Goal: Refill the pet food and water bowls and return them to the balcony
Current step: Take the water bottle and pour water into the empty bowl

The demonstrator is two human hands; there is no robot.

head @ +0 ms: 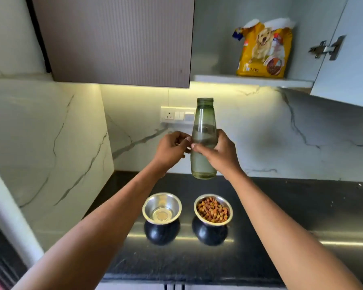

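My right hand (217, 152) grips a green see-through water bottle (204, 122) around its middle. The bottle stands upright above the counter, has no cap on, and is about half full of water. My left hand (171, 149) is curled right beside it, fingertips against the bottle's left side, and seems to pinch a small thing like the bottle cap. Below them two steel bowls sit on the black counter (302, 208). The left bowl (161, 208) holds a little water; the right bowl (213, 209) is full of brown kibble.
A yellow dog food bag (264, 49) stands on the shelf of the upper cabinet, whose door (348, 51) hangs open at the right. A closed cabinet (117, 38) is overhead on the left. A socket panel (176, 116) sits on the marble backsplash behind the bottle.
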